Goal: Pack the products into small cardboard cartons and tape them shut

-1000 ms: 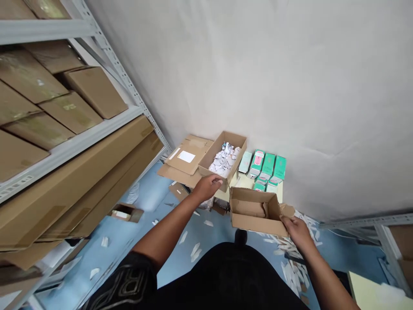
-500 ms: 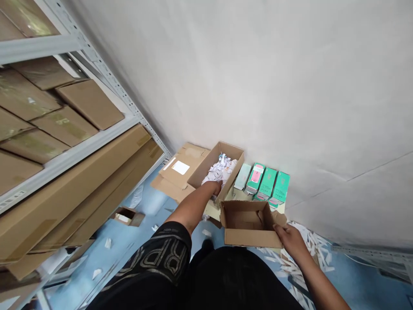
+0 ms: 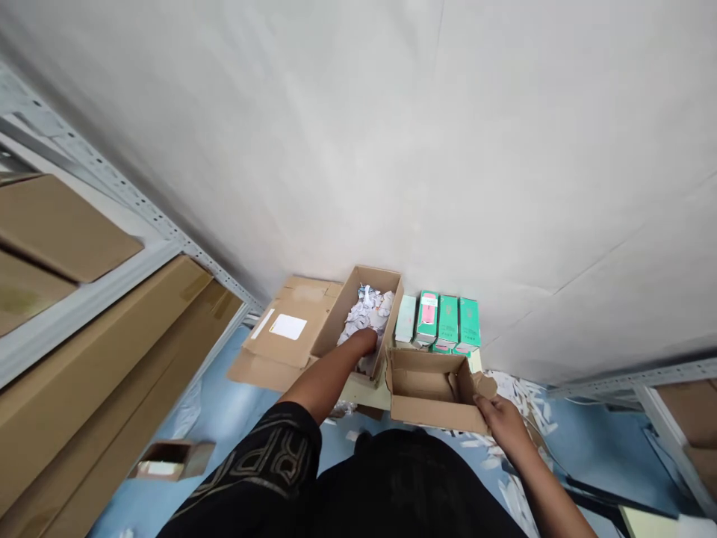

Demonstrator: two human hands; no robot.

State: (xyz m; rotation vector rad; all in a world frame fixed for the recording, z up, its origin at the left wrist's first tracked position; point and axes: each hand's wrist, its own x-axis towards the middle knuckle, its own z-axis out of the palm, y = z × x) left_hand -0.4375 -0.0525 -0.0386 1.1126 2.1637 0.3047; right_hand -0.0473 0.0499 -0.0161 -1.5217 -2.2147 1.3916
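My right hand [image 3: 500,417] grips the right corner of a small open cardboard box [image 3: 431,390], held in front of me. My left hand [image 3: 361,341] reaches down into a longer open carton [image 3: 341,314] filled with white crumpled paper packets [image 3: 368,310]; its fingers are buried among them and hidden. Behind the small box stands a row of teal and green product boxes [image 3: 442,320] on a pale low surface against the wall.
Flattened cardboard with a white label [image 3: 283,329] lies left of the carton. A metal shelf rack with large brown cartons [image 3: 95,351] fills the left. White paper scraps [image 3: 523,396] litter the blue floor on the right. Another rack [image 3: 666,403] stands at far right.
My left hand has moved from the carton's near rim down into the white packets. The small box has shifted slightly toward the carton as my head tilted.
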